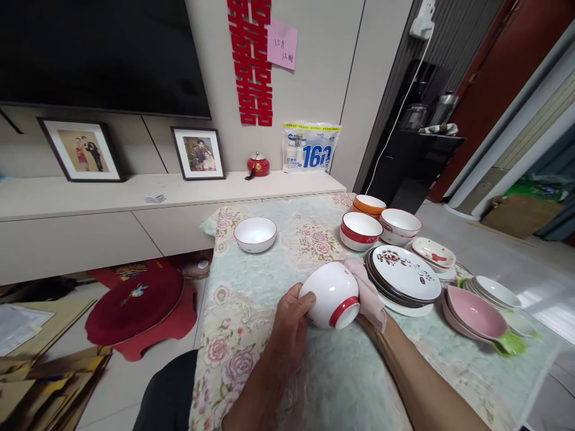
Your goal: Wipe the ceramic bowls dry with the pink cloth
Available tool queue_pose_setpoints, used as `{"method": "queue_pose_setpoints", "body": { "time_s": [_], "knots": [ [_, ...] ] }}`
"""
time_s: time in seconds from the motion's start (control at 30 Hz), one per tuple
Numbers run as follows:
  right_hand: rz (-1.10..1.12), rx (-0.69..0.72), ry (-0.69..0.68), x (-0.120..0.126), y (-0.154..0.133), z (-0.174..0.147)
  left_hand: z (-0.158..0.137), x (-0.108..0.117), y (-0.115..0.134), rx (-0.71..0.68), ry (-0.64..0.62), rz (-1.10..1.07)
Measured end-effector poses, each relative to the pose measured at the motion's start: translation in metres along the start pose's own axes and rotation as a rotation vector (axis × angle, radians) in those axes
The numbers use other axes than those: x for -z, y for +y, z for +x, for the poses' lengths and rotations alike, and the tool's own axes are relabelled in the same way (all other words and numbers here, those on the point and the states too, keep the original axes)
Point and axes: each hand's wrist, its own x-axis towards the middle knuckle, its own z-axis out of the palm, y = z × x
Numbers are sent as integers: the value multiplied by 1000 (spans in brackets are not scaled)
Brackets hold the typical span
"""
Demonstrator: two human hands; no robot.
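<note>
My left hand [291, 317] grips a white bowl [324, 293] by its left side, thumb on the outer wall. The bowl is tilted on its side, its red-banded foot facing toward me and to the right. A pale pink cloth [367, 293] lies against the bowl's right side, held by my right hand [372, 328], whose fingers are mostly hidden behind bowl and cloth. Another white bowl [255, 234] with a thin red rim stands upright farther off on the flowered tablecloth [251, 281].
At the right stand stacked dark-edged plates [406, 272], red-and-white bowls [360, 230], orange bowls [369, 205], white bowls [399, 222], an oblong dish [433, 252] and pink leaf-shaped bowls [478, 312]. A red stool [139, 302] is left of the table; a low cabinet [179, 197] stands behind.
</note>
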Motion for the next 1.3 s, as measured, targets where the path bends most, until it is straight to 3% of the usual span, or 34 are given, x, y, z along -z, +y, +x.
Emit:
{"method": "queue_pose_setpoints", "body": {
  "time_s": [0.07,0.2,0.33,0.4,0.57,0.67,0.73,0.9,1.07,1.17,1.3],
  "knots": [
    [19,-32,-34,8,-8,2,-2,1,2,21,-24,86],
    [135,-231,-76,11,-15,5,-2,9,2,56,-57,341],
    [160,-223,-69,5,-12,7,1,16,-1,31,-96,425],
    [103,-105,-57,1,-16,5,2,15,-1,1,-59,397],
    [-202,366,-121,-13,-50,-9,-1,6,2,-11,36,274],
    [-271,486,-222,-18,-57,-13,-2,2,3,-5,48,241],
    [-225,424,-205,-16,-47,-10,-2,2,1,-5,56,205],
    [-64,-35,-7,-8,2,1,1,3,-2,-10,121,141],
    [-112,-73,154,-10,12,0,2,1,-1,-39,140,98],
    [-153,54,208,-16,-15,-7,1,0,-2,-63,137,76],
    [-238,499,9,-31,-62,-22,1,0,-2,-67,113,15]
  ]
}}
